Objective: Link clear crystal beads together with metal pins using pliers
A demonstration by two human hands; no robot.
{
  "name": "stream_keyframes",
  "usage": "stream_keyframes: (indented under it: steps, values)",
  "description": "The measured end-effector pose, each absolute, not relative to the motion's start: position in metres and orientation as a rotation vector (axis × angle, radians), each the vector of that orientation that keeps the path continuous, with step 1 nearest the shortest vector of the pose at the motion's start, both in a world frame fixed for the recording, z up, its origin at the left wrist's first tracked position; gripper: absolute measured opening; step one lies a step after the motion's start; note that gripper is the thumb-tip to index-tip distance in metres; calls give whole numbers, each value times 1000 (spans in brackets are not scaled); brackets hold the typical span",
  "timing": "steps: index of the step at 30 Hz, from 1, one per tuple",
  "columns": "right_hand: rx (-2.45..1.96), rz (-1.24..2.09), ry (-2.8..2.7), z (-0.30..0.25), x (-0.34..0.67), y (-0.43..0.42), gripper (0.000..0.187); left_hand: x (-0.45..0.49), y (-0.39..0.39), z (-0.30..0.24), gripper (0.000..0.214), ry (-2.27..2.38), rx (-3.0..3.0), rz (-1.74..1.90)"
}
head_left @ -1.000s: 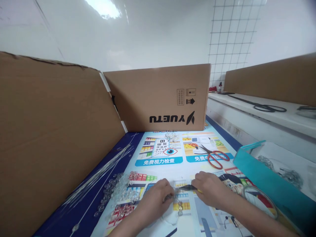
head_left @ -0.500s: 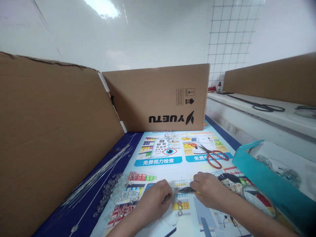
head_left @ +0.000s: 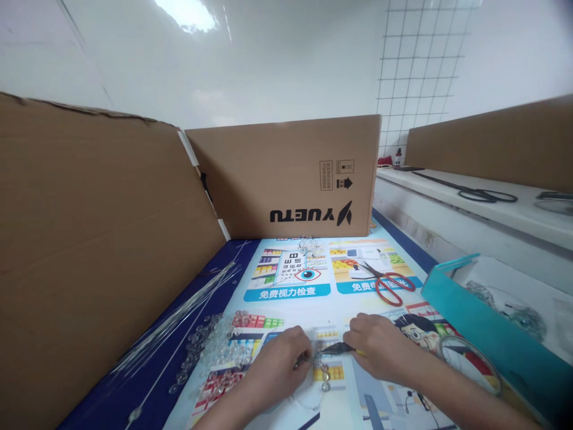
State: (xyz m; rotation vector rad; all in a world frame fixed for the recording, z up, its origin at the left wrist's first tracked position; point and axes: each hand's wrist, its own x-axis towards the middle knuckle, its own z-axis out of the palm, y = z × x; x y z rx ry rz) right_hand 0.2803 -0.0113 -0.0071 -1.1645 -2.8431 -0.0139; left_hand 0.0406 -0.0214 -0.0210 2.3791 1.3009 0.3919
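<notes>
My right hand (head_left: 375, 345) is wrapped round a pair of pliers (head_left: 336, 349), with dark pointed jaws and a bit of yellow handle showing. The jaws point left, toward the fingertips of my left hand (head_left: 286, 361). That hand is closed in a pinch on a thin wire strung with clear beads (head_left: 325, 377), several of which hang just right of the fingers. The plier tips are at the wire near the top of these beads; whether they grip it is too small to tell. A loop of the wire curves below my left hand.
Loose clear beads (head_left: 219, 346) lie left of my hands, beside a bundle of thin wires (head_left: 183, 316). Red-handled scissors (head_left: 390, 285) lie beyond my right hand. A teal box (head_left: 483, 334) holds coiled wire at right. Cardboard panels (head_left: 286, 179) stand behind and left.
The pliers' jaws have dropped slightly and tilted, with their tips now lower by the wire. My left hand and the beads have hardly moved.
</notes>
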Motion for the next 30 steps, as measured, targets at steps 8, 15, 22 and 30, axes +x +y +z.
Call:
stream_keyframes:
  steps: [8, 15, 22, 30]
  values:
    - [-1154, -51, -2857, -8, 281, -11, 9, 40, -22, -20, 17, 1305, 2395, 403]
    - [-1136, -40, -2864, -6, 280, -12, 10, 40, -20, -23, 15, 1327, 2411, 395]
    - [-1188, -20, -2835, -9, 281, -10, 11, 38, -20, -21, 15, 1308, 2408, 377]
    - [-1187, -18, -2822, -13, 282, -9, 10, 41, -18, -17, 14, 1237, 2266, 612]
